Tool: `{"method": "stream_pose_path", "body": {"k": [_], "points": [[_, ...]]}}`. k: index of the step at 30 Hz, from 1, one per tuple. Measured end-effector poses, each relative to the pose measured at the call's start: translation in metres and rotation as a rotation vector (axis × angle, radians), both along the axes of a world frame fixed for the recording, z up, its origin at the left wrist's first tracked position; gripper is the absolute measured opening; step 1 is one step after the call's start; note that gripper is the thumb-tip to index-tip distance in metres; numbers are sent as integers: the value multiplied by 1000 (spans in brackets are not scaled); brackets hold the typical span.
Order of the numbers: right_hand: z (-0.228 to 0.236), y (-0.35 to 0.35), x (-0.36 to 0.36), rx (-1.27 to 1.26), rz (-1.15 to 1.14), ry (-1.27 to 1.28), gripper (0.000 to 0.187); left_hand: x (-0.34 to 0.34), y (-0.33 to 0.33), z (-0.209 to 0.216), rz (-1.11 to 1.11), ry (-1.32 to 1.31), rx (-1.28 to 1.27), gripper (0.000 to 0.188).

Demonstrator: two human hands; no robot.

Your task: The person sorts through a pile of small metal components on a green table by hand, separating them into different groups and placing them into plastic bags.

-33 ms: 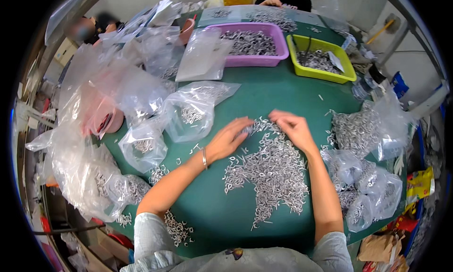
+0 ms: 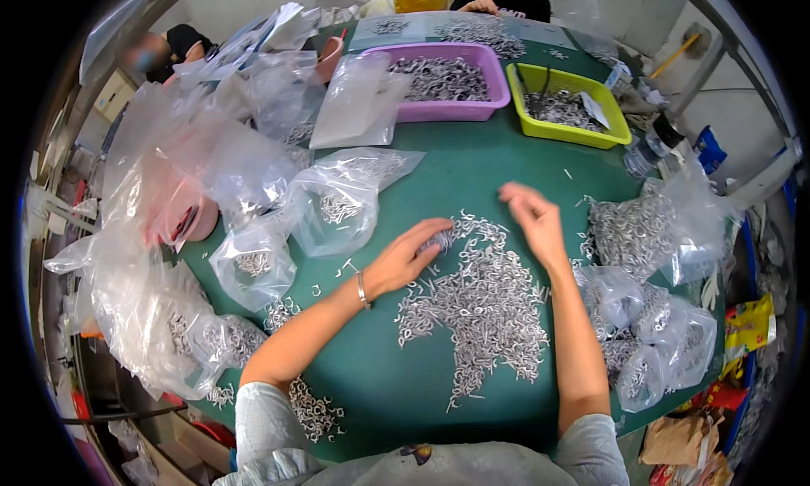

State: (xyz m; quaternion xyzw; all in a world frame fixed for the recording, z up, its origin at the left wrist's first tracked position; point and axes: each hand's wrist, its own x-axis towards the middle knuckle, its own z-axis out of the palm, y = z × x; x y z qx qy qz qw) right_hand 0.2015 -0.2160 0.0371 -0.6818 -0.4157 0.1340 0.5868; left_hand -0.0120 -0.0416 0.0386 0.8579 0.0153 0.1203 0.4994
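Note:
A wide pile of small silver metal hooks (image 2: 485, 313) lies spread on the green table (image 2: 472, 170) in front of me. My left hand (image 2: 409, 254) rests at the pile's upper left edge, fingers curled around a small bunch of hooks. Just past the pile's top right, my right hand (image 2: 533, 220) hovers, blurred, fingers apart and holding nothing. A thin bracelet sits on my left wrist.
Clear plastic bags of hooks (image 2: 333, 203) crowd the left side, and more bags (image 2: 645, 229) sit on the right. At the back stand a purple tray (image 2: 498, 72) and a yellow-green tray (image 2: 612, 127), both holding hooks. Other people sit at the far edge and far left.

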Motion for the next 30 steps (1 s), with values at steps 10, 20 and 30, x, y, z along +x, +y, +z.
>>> {"method": "stream_pose_path", "body": {"k": [10, 20, 30], "points": [[-37, -27, 12, -621, -388, -560, 50, -20, -12, -4, 44, 87, 315, 47], [-19, -77, -56, -819, -539, -429, 66, -17, -22, -5, 123, 6, 159, 50], [-22, -77, -50, -735, -515, -555, 65, -16, -26, -5, 170, -13, 259, 63]]}}
